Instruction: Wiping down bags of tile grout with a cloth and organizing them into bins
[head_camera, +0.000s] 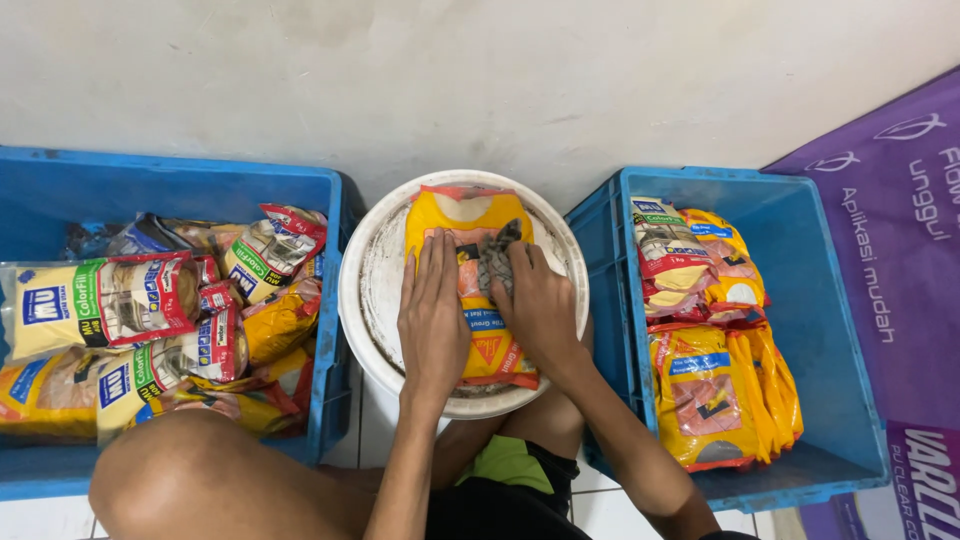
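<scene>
Person is sitting low on the floor, bare knee (190, 470) showing bottom left, both arms reaching forward over a white bucket lid (365, 290).

Left hand (432, 310) is lying flat, fingers straight, pressing the yellow packet (478, 225) down so it isn't sliding on the lid. Right hand (535, 305) is curled around a grey rag (497, 255), working it against the packet face, probably wiping it.

The packet is lying lengthwise in the middle of the lid, top end pointing at the wall.

Left blue crate (330, 300) is holding a loose jumble of yellow, silver and red packets. Right blue crate (810, 300) is holding packets stacked in a tidy row, likely sorted apart. Purple banner (890, 240) is lying far right, white wall (480, 80) beyond.
</scene>
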